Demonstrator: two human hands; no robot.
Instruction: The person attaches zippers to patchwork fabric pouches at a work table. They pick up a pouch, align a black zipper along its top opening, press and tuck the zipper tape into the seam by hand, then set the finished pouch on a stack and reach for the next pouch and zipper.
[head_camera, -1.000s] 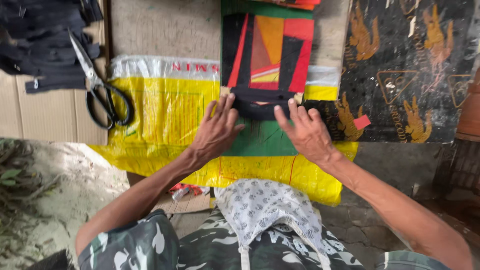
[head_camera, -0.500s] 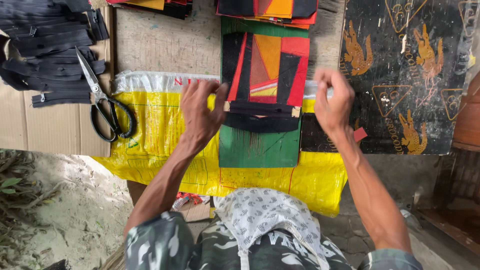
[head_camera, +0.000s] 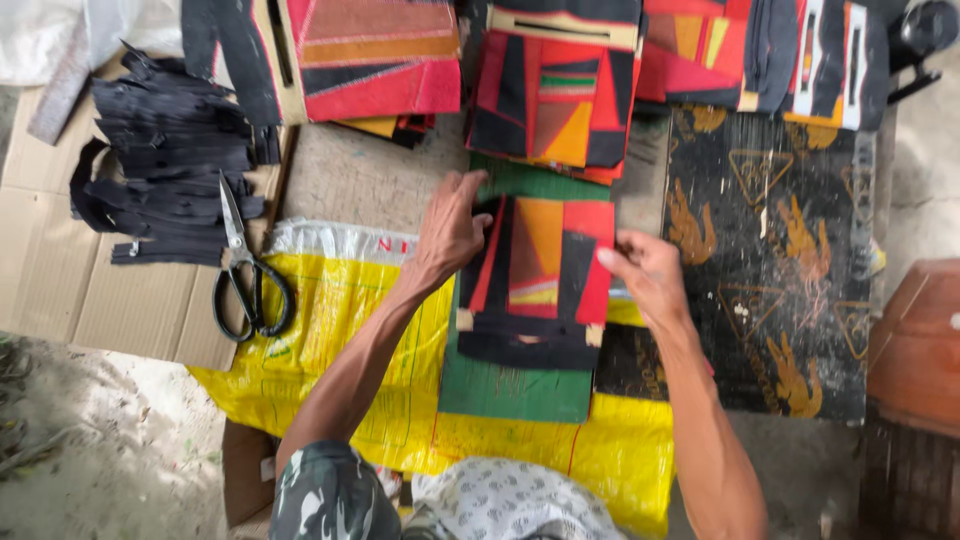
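A patchwork fabric piece (head_camera: 540, 270) in red, orange and black lies on a green panel (head_camera: 515, 385) over a yellow woven sack (head_camera: 340, 330). My left hand (head_camera: 450, 230) grips the patchwork piece by its left edge, fingers on top. At the piece's right edge, my right hand (head_camera: 645, 275) pinches the cloth between thumb and fingers. Both forearms reach in from below.
Black scissors (head_camera: 245, 275) lie on the sack's left end. A pile of black zippers (head_camera: 165, 160) sits on cardboard (head_camera: 60, 280) at the left. More patchwork pieces (head_camera: 560, 90) are stacked along the top. A black printed sheet (head_camera: 780, 270) lies at the right, with a brown pot (head_camera: 920, 340) beyond.
Both hands have moved up from the green panel's lower part to the edges of the patchwork piece. The camera view has shifted, showing more stacks at the top.
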